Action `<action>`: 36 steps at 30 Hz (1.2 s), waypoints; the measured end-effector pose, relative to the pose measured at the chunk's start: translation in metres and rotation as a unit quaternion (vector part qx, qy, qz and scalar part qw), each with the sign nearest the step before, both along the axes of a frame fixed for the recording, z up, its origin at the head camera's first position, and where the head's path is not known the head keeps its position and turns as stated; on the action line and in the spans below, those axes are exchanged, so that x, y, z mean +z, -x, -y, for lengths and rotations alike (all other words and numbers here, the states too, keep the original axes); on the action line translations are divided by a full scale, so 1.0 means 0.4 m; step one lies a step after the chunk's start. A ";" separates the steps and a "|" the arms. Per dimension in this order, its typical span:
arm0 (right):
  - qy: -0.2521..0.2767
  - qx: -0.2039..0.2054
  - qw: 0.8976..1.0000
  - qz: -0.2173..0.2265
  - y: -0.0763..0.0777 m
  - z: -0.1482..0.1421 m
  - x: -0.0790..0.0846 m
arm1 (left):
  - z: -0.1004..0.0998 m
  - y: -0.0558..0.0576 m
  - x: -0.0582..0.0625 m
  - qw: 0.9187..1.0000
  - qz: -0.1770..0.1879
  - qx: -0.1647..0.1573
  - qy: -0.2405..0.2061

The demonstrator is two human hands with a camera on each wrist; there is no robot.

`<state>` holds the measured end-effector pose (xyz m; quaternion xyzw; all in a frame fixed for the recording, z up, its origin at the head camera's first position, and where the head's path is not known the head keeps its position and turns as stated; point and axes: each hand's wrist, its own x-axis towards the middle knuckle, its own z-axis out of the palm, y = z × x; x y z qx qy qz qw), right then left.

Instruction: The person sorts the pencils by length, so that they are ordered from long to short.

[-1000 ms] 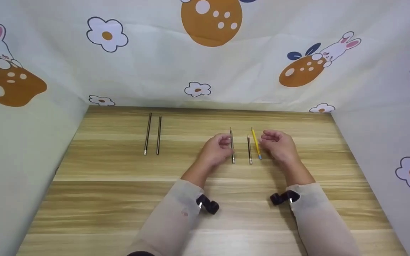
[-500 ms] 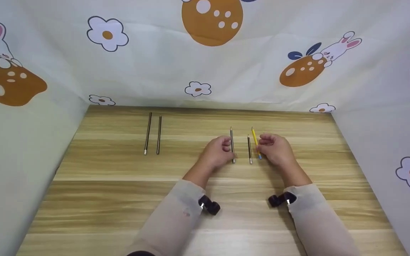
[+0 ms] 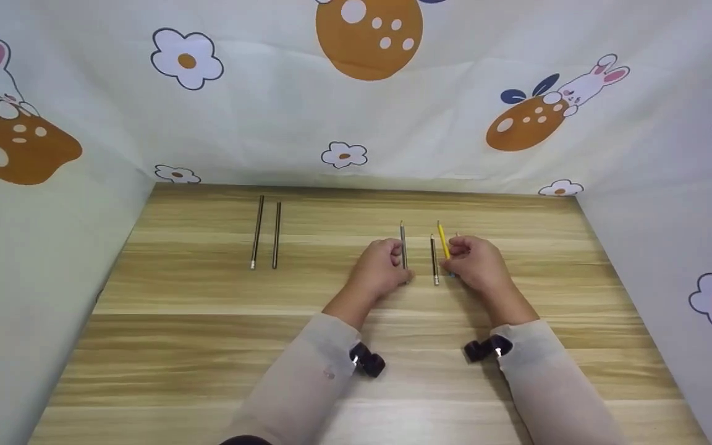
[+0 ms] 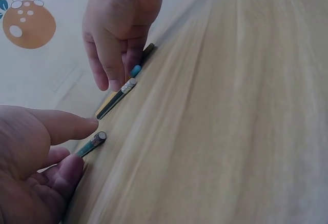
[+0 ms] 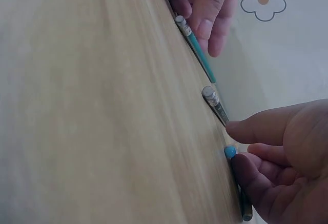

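Observation:
My left hand (image 3: 382, 266) lies beside a grey-green pencil (image 3: 403, 235), its thumb and fingers on either side of the eraser end; in the left wrist view a gap shows between thumb and pencil. My right hand (image 3: 476, 262) is at a yellow pencil (image 3: 443, 233) with a blue end (image 5: 230, 151). Its thumb reaches over that end and the fingers lie on the other side, not visibly pinching. Between the hands lies a short dark pencil (image 3: 434, 256) with a white eraser. Another dark pencil (image 5: 247, 211) lies under the right fingers, mostly hidden from above.
Two long dark pencils (image 3: 257, 232) lie apart on the left part of the wood-grain table (image 3: 195, 346). A pale printed cloth (image 3: 269, 111) walls the back and both sides. Each sleeve bears a small black wrist camera (image 3: 368, 360).
The right hand has moved left and slightly nearer, so its thumb now covers the yellow pencil's lower end. My left hand has shifted slightly right and toward me. The pencils stay in place.

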<state>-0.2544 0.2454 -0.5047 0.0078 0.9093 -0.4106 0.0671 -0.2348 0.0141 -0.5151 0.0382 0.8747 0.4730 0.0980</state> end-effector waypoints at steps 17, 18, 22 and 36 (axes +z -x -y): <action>-0.057 0.006 0.998 -0.022 -0.005 -0.002 0.007 | -0.001 -0.005 0.004 0.999 -0.020 0.005 0.030; -0.062 0.007 0.998 -0.023 -0.005 -0.002 0.008 | -0.001 -0.006 0.005 0.999 -0.018 0.006 0.031; -0.072 0.011 0.997 -0.018 -0.007 -0.002 0.012 | -0.002 -0.008 0.007 0.999 -0.012 0.009 0.034; -0.113 0.022 0.993 -0.040 -0.015 0.007 0.022 | -0.002 -0.005 0.005 0.999 -0.005 0.044 -0.017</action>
